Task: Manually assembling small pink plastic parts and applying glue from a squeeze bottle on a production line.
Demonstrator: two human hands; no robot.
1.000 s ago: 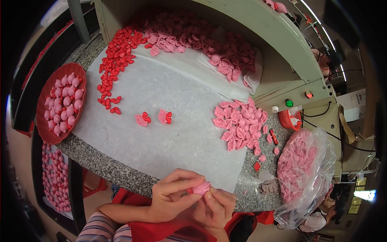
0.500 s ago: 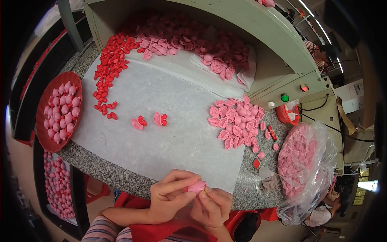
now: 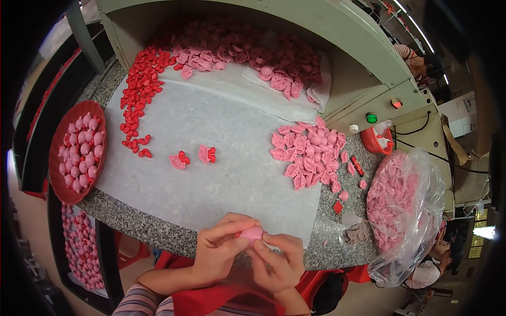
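Observation:
My left hand [image 3: 221, 247] and my right hand [image 3: 276, 260] meet at the near edge of the granite table [image 3: 132, 224], both pinching one small pink piece [image 3: 252, 233] between their fingertips. Two assembled pink-and-red pieces [image 3: 179, 159] [image 3: 206, 154] lie on the white sheet [image 3: 226, 152] in the middle. To the right of the sheet is a heap of pink shells [image 3: 308, 152]. A curved band of small red parts [image 3: 138, 100] runs along the sheet's left side.
A red tray [image 3: 58, 184] of pink pieces sits at the left. A clear bag [image 3: 408, 205] of pink pieces stands at the right. More pink shells [image 3: 247, 52] lie at the back under a machine housing. A small red basket [image 3: 377, 142] and another person [image 3: 432, 268] are at the right.
My hands stay at the table edge, turning the pink piece slightly between the fingers. The view has shifted a little; nothing on the table has moved.

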